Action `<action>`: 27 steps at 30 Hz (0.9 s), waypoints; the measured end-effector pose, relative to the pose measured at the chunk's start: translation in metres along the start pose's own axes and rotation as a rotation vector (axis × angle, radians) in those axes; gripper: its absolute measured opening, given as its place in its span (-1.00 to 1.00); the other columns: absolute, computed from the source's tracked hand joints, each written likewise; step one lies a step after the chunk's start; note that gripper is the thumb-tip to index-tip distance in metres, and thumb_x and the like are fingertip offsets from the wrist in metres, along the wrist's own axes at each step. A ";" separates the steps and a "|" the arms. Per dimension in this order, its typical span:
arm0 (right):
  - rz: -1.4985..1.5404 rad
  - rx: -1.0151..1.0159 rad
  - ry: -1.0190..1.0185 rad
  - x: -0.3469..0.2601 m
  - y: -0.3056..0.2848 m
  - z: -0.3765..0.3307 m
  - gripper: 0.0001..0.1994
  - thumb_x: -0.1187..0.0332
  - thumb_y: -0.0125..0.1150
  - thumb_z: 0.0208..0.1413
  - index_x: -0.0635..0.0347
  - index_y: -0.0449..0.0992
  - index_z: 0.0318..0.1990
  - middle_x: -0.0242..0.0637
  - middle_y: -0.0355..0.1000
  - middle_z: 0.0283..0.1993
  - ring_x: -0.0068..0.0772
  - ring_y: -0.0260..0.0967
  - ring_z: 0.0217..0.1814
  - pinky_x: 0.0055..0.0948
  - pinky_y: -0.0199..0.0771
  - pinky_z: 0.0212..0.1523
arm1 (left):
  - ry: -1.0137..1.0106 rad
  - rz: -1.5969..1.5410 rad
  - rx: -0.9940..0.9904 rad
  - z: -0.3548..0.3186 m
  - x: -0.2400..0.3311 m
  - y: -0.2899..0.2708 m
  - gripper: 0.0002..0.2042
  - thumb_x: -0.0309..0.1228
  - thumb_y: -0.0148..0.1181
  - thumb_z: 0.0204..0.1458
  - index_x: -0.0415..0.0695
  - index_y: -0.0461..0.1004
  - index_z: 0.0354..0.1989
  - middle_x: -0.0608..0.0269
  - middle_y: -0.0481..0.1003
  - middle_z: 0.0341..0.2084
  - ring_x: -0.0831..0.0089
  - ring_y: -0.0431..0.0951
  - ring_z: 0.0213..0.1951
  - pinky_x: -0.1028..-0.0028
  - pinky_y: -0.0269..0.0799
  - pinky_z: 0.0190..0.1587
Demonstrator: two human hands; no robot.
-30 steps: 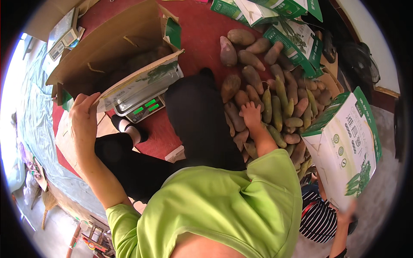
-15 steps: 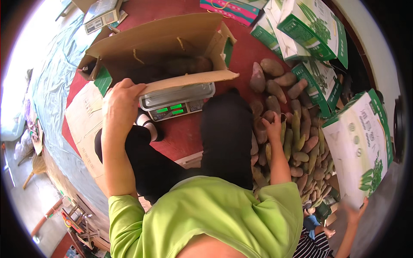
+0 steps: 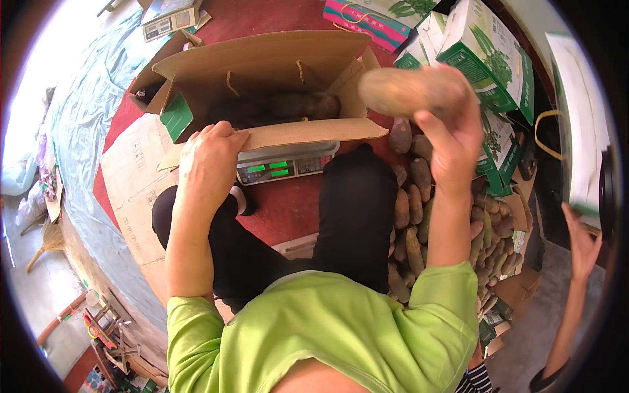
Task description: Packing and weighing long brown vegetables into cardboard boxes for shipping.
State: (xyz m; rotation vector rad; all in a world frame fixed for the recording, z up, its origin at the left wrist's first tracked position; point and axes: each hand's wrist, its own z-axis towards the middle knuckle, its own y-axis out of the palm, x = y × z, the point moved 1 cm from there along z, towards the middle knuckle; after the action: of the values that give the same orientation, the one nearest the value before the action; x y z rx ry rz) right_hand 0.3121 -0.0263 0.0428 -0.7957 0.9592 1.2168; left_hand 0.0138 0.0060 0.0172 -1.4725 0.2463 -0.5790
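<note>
My left hand (image 3: 208,156) is closed over the front flap of an open cardboard box (image 3: 262,56) with yellow cord handles. Several dark, long vegetables (image 3: 282,108) lie in the shadow inside it. Below the box sits a digital scale (image 3: 288,169) with lit green displays. Beyond my right knee, my right hand (image 3: 458,134) grips a large, long-oval brown tuber (image 3: 406,92), blurred by motion, at the right end of the box. Under that forearm spreads a heap of brown and greenish tubers (image 3: 416,203).
White-and-green printed cartons (image 3: 485,59) stand at the back right, beside a pink-and-blue box (image 3: 367,23). Another person's hand (image 3: 580,242) holds a white carton (image 3: 580,118) at the far right. Flattened cardboard (image 3: 134,196) and blue sheeting (image 3: 85,131) lie to the left.
My right hand has come up from the heap with a tuber and moved toward the box. The other person's carton has moved farther back and right. My left hand keeps hold of the flap.
</note>
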 end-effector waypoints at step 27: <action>-0.966 0.249 0.782 0.163 -0.201 -0.277 -0.75 0.33 0.22 -0.08 0.22 0.48 -0.22 -0.08 0.50 -0.26 -0.09 0.46 -0.19 -0.29 0.43 -0.14 | 0.034 -0.176 -0.020 0.015 -0.004 0.011 -0.84 -0.55 0.11 0.00 -0.25 0.52 -0.23 0.07 0.41 -0.49 0.17 0.45 -0.43 0.40 0.34 -0.33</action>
State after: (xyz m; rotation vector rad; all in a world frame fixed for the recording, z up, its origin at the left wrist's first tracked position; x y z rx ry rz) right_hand 0.4746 -0.2482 -0.2179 -1.3462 1.0906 -0.0838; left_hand 0.0201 0.0207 0.0071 -1.5142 0.1501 -0.7451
